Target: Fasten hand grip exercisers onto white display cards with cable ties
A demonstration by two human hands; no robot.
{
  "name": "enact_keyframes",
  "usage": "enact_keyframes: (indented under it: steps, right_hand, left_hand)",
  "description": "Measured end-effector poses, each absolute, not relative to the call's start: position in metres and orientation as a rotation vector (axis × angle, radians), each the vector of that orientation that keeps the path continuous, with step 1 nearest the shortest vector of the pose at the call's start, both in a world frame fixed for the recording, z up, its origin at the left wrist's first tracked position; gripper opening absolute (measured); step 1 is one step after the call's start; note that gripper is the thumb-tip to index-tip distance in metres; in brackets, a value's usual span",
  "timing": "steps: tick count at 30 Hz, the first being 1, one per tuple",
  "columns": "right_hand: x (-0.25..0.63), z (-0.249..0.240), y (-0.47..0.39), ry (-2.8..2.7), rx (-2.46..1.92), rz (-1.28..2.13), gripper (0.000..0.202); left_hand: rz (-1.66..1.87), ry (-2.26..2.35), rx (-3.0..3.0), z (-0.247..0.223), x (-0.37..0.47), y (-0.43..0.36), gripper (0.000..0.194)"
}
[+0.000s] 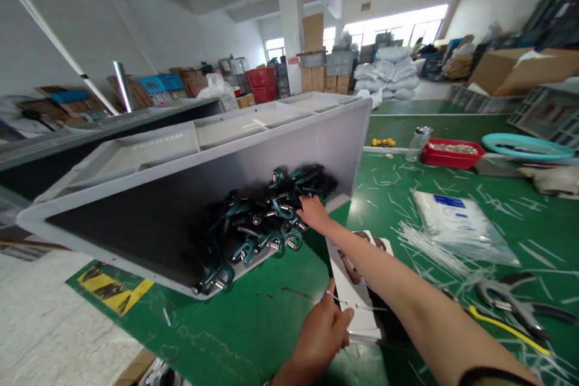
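Note:
My right hand (313, 212) reaches into a grey plastic bin (312, 132) tipped on its side. Its thumb and a finger are apart, touching a pile of teal-and-black clamp-like parts (275, 211) with silvery springs or screws; the other fingers are partly hidden. Near the table's front, my left hand (322, 325) is closed on the edge of a white printed card (362, 319). A thin white zip tie (337, 298) runs through small holes in the card. My right forearm crosses above the card and covers part of it.
Loose zip ties (429, 253) and a plastic bag of them (465, 226) lie right on the green table (253, 325). Pliers (511, 301) with a yellow handle nearby sit front right. Behind are a red tray (452, 154), a glass jar (418, 143) and a turquoise basin (527, 146).

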State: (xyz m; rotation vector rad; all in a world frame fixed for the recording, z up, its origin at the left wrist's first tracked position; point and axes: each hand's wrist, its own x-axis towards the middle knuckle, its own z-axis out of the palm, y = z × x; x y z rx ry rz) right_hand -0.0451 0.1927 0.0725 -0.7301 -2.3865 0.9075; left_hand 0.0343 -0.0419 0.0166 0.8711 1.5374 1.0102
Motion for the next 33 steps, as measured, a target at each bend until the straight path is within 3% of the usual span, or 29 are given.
enact_keyframes:
  steps: [3,6,10,12,15,19,24,27,30,33]
  right_hand:
    - [-0.034,0.082,0.206,-2.328,-0.743,0.995,0.011]
    - [0.002,0.102,0.21,-2.216,-0.694,1.107,0.008]
    - [0.072,0.12,0.166,-2.056,-0.601,1.125,0.019]
    - [0.112,0.117,0.126,-2.065,-0.521,1.021,0.02]
    - [0.172,0.104,0.072,-2.408,-0.384,0.87,0.042]
    - [0.217,0.097,0.057,-2.172,-0.811,0.776,0.025]
    - [0.206,0.094,0.106,-1.918,-1.05,1.584,0.035]
    - [0.204,0.085,0.12,-1.861,-1.053,1.745,0.038]
    - [0.216,0.075,0.112,-2.066,-1.125,1.601,0.028]
    - [0.228,0.067,0.096,-2.346,-1.139,1.033,0.014]
  left_hand:
    - [1.078,1.565,0.826,0.023,0.008,-0.046,0.08]
    - [1.385,1.569,0.688,0.044,-0.022,-0.035,0.068]
    - [1.697,1.111,0.547,0.081,-0.029,-0.003,0.056]
    - [1.73,0.985,0.521,0.091,-0.019,0.01,0.053]
    - [1.687,1.058,0.493,0.088,-0.005,0.021,0.047]
    - [1.521,1.263,0.665,0.075,-0.005,0.035,0.044]
    - [1.341,1.423,1.13,0.071,-0.009,0.065,0.04]
    - [1.235,1.547,1.302,0.067,-0.002,0.068,0.032]
    - [1.108,1.698,1.534,0.06,0.005,0.054,0.023]
    - [0.991,1.826,1.737,0.054,0.009,0.041,0.019]
